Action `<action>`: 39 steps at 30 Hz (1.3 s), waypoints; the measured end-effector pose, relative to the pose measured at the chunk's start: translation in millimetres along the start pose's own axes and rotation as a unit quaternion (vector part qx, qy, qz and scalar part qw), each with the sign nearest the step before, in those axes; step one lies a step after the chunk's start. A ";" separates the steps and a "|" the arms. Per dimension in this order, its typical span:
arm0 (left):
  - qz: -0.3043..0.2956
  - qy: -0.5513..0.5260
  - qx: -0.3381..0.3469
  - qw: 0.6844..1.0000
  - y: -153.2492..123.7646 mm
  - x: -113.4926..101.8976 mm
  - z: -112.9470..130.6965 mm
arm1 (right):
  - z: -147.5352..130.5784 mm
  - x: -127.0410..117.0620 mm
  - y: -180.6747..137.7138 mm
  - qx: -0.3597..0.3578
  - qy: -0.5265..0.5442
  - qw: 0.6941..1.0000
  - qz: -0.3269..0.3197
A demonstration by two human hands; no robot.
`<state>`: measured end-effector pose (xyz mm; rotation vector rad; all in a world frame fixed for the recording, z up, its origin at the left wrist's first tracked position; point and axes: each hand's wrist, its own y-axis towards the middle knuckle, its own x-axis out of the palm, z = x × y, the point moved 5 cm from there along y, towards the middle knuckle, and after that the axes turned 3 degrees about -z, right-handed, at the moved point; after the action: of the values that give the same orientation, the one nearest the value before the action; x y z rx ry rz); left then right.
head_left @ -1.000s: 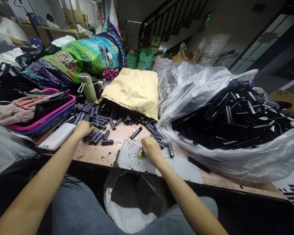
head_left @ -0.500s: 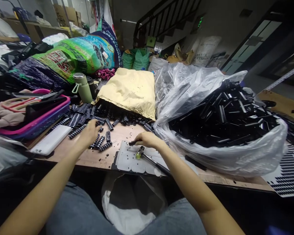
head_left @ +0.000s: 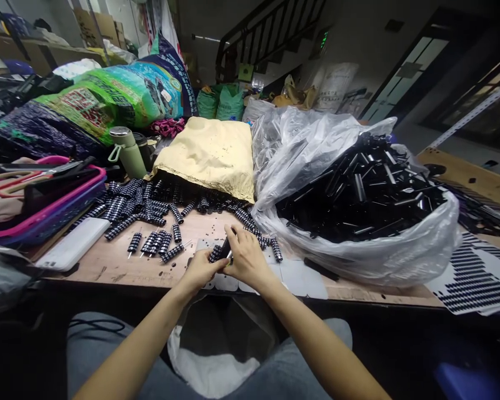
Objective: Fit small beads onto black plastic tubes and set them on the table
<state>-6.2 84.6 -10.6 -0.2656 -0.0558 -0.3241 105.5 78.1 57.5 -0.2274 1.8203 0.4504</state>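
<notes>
My left hand (head_left: 202,270) is closed around a short cylinder with a black-and-white checkered surface (head_left: 215,254), low over the front of the bench. Right beside it, my right hand (head_left: 248,256) pinches a dark, narrow black piece (head_left: 225,248). Both hands meet above a white plate (head_left: 298,278) at the bench edge. The hammer is hidden, apparently behind my right hand. Left of my hands lie several loose checkered cylinders (head_left: 150,243), some with thin metal pins sticking out. A larger heap of them (head_left: 129,203) spreads behind.
A clear plastic bag (head_left: 358,255) full of glossy black pieces fills the right side. Behind my hands lies a cream cloth-covered bundle (head_left: 210,153). On the left are a white phone-like slab (head_left: 75,243), a pink basket (head_left: 66,194) and a green flask (head_left: 129,153).
My left hand has moved right from the loose cylinders to meet my right hand, bringing a checkered cylinder. The hammer has gone out of sight. The view has shifted slightly.
</notes>
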 end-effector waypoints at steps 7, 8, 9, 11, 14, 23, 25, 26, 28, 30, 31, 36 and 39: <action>-0.008 -0.167 0.004 0.986 -4.8 8.6 9.2 | 13.0 2.6 -30.3 0.019 0.203 0.979 -0.012; -0.013 -0.175 -0.002 0.984 -5.4 10.2 9.1 | 11.8 2.5 -34.9 0.010 0.231 0.973 -0.011; -0.017 -0.185 -0.007 0.983 -5.9 12.2 8.5 | 9.9 2.7 -38.6 0.000 0.254 0.967 -0.010; -0.012 -0.205 -0.012 0.979 -6.7 16.1 6.7 | 4.0 3.7 -43.0 -0.035 0.290 0.956 -0.003; 0.028 -0.240 0.002 0.970 -9.0 19.8 5.8 | -4.0 6.5 -43.7 -0.099 0.317 0.943 0.015; 0.035 -0.243 -0.078 0.966 -17.1 26.3 7.4 | -3.5 30.2 -40.9 -0.064 0.372 0.926 0.009; 0.039 -0.228 -0.095 0.968 -15.9 20.5 2.4 | -5.6 37.5 -39.5 -0.043 0.376 0.925 0.016; 0.039 -0.215 -0.098 0.971 -15.3 17.0 -0.9 | -7.2 41.9 -38.1 -0.035 0.371 0.928 0.019; 0.053 -0.158 -0.068 0.984 -14.3 7.7 -7.2 | -11.0 51.9 -33.6 -0.021 0.340 0.940 0.025; 0.088 -0.020 0.030 0.995 -15.3 -2.6 -9.6 | -14.7 61.3 -28.2 -0.011 0.288 0.957 0.045; 0.110 0.075 0.092 0.987 -17.4 -6.2 -9.9 | -16.3 65.2 -26.0 -0.007 0.257 0.965 0.057; 0.131 0.453 0.250 0.846 -25.1 -9.2 -26.8 | -1.0 69.8 -39.0 0.037 0.086 0.992 0.080; 0.094 0.534 0.303 0.784 -24.1 -12.6 -33.2 | 38.6 55.8 -69.1 0.145 -0.051 0.986 0.065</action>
<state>-25.5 57.6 -37.8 0.5851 0.9829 -0.2027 149.1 35.6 -17.8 0.1140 1.7799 0.2761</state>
